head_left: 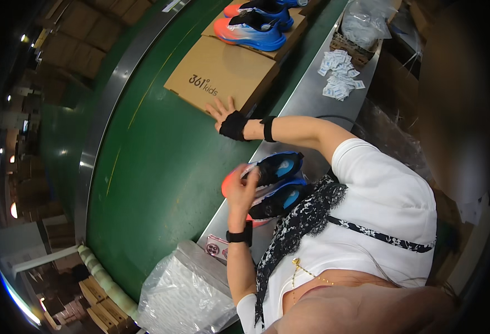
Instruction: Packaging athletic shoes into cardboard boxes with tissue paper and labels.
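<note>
Two sports shoes, black with orange toes, blue soles and teal insoles, lie side by side on the metal ledge in front of me. Around the front of the farther shoe (279, 167) my left hand (241, 189) is closed, its fingers slightly blurred. The nearer shoe (275, 202) rests against my apron side. My right hand (226, 116), in a black fingerless wrist wrap, has its fingers spread against the near edge of a closed brown shoebox (223, 69). That box lies on the green conveyor belt (150, 161).
More orange-and-blue shoes (253, 30) sit on boxes farther along the belt. White sachets (339, 75) are piled on the metal ledge (306, 97), by a box with clear plastic bags (364, 22). A plastic-wrapped stack (184, 289) stands at lower left, near a pink-and-white card (217, 246).
</note>
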### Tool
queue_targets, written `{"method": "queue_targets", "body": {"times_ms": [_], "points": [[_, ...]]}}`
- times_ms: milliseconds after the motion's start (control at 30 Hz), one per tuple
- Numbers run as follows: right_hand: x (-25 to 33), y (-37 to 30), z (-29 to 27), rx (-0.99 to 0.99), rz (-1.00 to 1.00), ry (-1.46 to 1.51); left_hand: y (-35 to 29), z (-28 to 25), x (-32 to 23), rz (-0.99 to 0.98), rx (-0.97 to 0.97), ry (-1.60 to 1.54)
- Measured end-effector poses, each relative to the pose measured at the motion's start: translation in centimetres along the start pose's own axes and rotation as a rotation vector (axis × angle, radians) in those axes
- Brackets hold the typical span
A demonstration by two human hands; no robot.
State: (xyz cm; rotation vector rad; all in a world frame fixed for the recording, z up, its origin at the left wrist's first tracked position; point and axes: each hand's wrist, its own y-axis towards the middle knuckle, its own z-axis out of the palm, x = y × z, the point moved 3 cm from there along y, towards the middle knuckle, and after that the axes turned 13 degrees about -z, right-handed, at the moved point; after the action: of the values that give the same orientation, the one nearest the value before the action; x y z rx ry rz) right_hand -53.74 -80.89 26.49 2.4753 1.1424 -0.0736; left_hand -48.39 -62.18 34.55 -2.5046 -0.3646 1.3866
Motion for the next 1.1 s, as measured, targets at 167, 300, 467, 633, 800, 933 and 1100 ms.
{"method": "queue_targets", "body": {"times_ms": [167, 300, 467, 633, 800, 933, 1100], "points": [[4.4, 0.3, -12.2, -0.364, -0.107, 0.335, 2.1, -3.6, 1.8, 0.351, -0.581, 0.222], [1.0, 1.4, -23.4, -0.475, -0.018, 0.698, 3.3, -4.0, 5.8, 0.109, -0.166, 0.372], [-14.3, -4.6, -20.1, -0.856, 0.138, 1.423, 1.8, -5.0, 10.3, -0.184, -0.296, 0.661], [-18.4, -18.6, -11.2, -0.567, 0.952, 0.447, 1.4, -4.7, 10.3, -0.125, -0.403, 0.769], [-13.9, -27.2, -3.9, -0.240, 0.654, -0.162, 2.3, -2.6, 7.8, -0.098, -0.444, 0.724], [-9.7, -25.9, -5.0, -0.140, 0.494, 0.038, 1.3, -4.7, 7.1, 0.135, -0.429, 0.389], [-8.4, -21.6, -8.0, -0.307, 0.734, 0.607, -5.6, -11.6, 12.7, 0.006, -0.691, -0.192]]}}
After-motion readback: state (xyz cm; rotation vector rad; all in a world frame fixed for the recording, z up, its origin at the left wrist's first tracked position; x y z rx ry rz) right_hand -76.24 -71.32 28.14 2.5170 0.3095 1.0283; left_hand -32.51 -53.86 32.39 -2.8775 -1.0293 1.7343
